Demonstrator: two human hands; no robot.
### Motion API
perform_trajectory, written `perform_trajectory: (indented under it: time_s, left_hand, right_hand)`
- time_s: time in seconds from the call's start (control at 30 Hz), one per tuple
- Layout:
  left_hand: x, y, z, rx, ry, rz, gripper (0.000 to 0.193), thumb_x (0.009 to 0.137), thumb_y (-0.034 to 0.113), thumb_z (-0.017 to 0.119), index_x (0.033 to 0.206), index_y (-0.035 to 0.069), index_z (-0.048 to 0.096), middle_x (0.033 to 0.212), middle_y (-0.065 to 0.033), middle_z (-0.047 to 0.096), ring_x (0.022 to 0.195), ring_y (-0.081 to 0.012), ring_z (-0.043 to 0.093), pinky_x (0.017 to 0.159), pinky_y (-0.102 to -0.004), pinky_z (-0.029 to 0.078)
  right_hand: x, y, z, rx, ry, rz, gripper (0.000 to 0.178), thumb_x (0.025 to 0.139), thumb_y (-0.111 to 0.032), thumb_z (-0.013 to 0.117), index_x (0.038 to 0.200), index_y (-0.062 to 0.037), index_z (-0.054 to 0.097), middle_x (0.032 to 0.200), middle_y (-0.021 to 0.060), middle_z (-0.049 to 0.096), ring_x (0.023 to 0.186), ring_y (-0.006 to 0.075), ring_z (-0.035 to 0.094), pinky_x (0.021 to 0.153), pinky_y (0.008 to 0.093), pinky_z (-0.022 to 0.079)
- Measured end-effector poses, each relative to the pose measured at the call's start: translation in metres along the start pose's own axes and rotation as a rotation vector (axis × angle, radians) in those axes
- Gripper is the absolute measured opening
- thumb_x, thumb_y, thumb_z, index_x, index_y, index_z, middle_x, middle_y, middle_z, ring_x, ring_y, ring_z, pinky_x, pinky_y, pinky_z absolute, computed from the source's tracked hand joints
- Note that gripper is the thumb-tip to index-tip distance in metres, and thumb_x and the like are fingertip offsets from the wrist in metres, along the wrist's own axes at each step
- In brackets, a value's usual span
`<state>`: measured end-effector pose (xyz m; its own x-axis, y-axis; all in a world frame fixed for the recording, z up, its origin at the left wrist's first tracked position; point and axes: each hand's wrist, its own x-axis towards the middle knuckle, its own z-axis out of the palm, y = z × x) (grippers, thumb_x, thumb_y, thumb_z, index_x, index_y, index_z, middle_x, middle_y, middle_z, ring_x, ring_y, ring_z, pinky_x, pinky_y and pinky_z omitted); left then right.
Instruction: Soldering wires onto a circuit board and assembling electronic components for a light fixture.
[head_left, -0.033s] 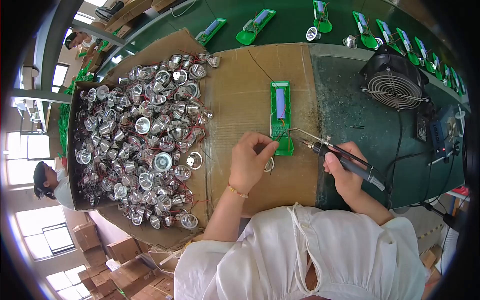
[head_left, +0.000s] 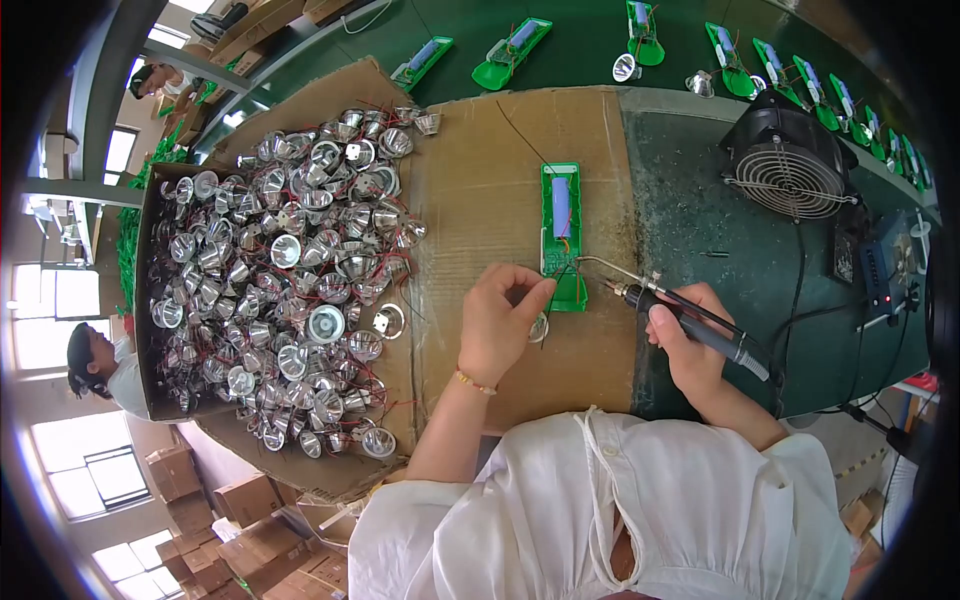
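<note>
Two hands of mine are at work: on the left hand (head_left: 505, 315) thumb and forefinger meet in a pinch on thin wires (head_left: 546, 336), though how many, I can't tell. My right hand (head_left: 692, 345) has its fingers wrapped around the soldering iron (head_left: 680, 318), its curved metal tube (head_left: 615, 267) reaching over the circuit board (head_left: 556, 263). Whether the hot tip actually touches, I can't make out. To do this well, I'd judge, I should hold the wire end dead still on its pad, heat it briefly, and keep my left fingertips and the plastic wall clear of the tip.

That board sits in the near half of an open green casing (head_left: 547, 220), long and narrow, with a violet-blue cell (head_left: 560, 208) in its far half and red wire along the cell's side. It lies on the cardboard sheet (head_left: 480, 190), toward the right edge and about midway from far to near. One silver reflector (head_left: 539, 329) peeks out just beside my left fingers.

Farther out, loose reflectors (head_left: 285, 250) heap along the sheet's left edge, a black fan (head_left: 785, 165) stands toward the far right corner of the bench (head_left: 690, 385), and more green casings (head_left: 512, 53) line its far edge.
</note>
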<state>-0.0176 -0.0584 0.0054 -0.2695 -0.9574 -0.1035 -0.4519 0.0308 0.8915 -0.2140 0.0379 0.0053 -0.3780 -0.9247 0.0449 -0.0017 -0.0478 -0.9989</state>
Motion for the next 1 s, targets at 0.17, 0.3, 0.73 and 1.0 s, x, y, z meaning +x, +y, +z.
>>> perform_trajectory:
  time_s: [0.17,0.3,0.73,1.0]
  left_hand:
    - [0.006,0.006,0.003,0.044,0.052,-0.063,0.020,0.080,0.016,0.068,0.076,-0.002,0.062,0.068,-0.0031,0.061,0.060,-0.0061,0.053,0.055,-0.0215,0.043]
    - [0.010,0.008,0.004,0.064,0.029,-0.125,0.022,0.078,0.020,0.068,0.075,-0.001,0.064,0.074,-0.0100,0.060,0.060,-0.0160,0.058,0.056,-0.0278,0.046]
    - [0.011,0.014,0.008,0.103,0.020,-0.080,0.021,0.076,0.019,0.069,0.072,0.000,0.063,0.071,-0.0100,0.060,0.058,-0.0175,0.060,0.054,-0.0290,0.046]
    - [0.012,0.013,0.011,0.114,0.043,-0.072,0.021,0.076,0.020,0.069,0.070,0.000,0.063,0.070,-0.0099,0.060,0.058,-0.0182,0.060,0.054,-0.0293,0.046]
  right_hand:
    - [0.005,0.005,0.005,0.041,-0.010,0.035,0.015,0.080,-0.008,0.065,0.085,0.0002,0.053,0.066,0.0049,0.060,0.057,0.0066,0.055,0.052,0.0207,0.044]
    - [0.008,0.005,0.007,0.066,-0.020,0.073,0.014,0.083,-0.009,0.062,0.088,0.0000,0.052,0.066,0.0070,0.058,0.054,0.0093,0.054,0.049,0.0220,0.045]
    - [0.004,0.008,0.003,0.053,-0.002,0.081,0.014,0.083,-0.008,0.061,0.087,0.0002,0.051,0.065,0.0069,0.057,0.053,0.0091,0.053,0.048,0.0219,0.045]
    - [0.003,0.003,0.001,0.179,0.050,0.138,0.015,0.083,-0.009,0.063,0.087,0.0001,0.051,0.068,0.0074,0.059,0.058,0.0090,0.055,0.052,0.0226,0.047]
